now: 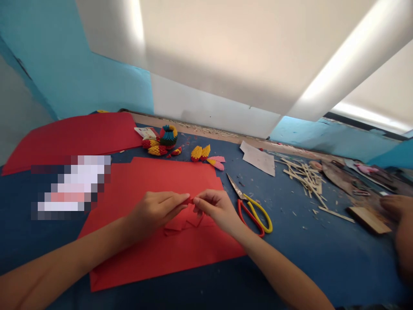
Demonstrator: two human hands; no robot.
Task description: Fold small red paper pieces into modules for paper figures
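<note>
A small piece of red paper [190, 200] is pinched between the fingertips of both my hands. My left hand [156, 213] comes in from the left with its fingers closed on one side of the piece. Opposite it, my right hand [215, 209] grips the other side with thumb and forefinger. The fingers hide most of the piece, so its shape cannot be told. Just below lie small cut pieces of red paper [176, 224] on a large red sheet [155, 262]. Scissors [250, 209] with red and yellow handles rest to the right of my right hand.
Folded-paper models [158, 145] and yellow-and-red folded pieces [200, 153] stand behind the sheet. More red sheets [80, 135] lie at back left. On the right are thin sticks [306, 176], a wooden block [369, 220] and another person's hand [398, 206].
</note>
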